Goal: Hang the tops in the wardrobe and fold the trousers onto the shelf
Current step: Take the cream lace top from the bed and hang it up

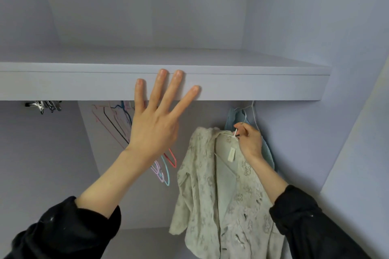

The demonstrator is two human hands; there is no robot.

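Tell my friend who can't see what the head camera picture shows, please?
A person's right hand holds a hanger carrying a pale patterned top inside a wardrobe. Their left hand is spread open with fingertips against the shelf edge above. Coloured empty hangers hang behind it.

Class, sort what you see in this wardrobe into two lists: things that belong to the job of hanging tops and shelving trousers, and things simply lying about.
Belonging to the job:
cream patterned top on its white hanger
right hand, pinching that hanger
shelf
left hand, fingers spread against the shelf edge
blue top, hanging behind

Just there:
spare coloured hangers
metal clips
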